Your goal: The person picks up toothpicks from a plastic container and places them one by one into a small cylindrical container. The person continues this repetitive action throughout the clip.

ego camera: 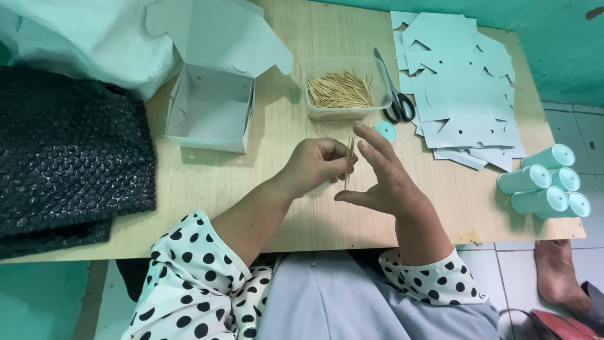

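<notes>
My left hand (318, 164) pinches a small bundle of toothpicks (348, 160), held upright over the wooden board (251, 189). My right hand (385, 176) is beside it with fingers spread, its fingertips near the top of the bundle and its thumb below. Behind the hands stands a clear plastic tub (343, 94) filled with loose toothpicks. A small round teal lid (385, 130) lies flat just past my right fingers.
An open pale cardboard box (211, 107) stands at the back left. Scissors (395, 94) lie beside a stack of flat teal box blanks (462, 82). Several teal cylinders (547, 186) lie at the right edge. Black bubble wrap (69, 151) covers the left.
</notes>
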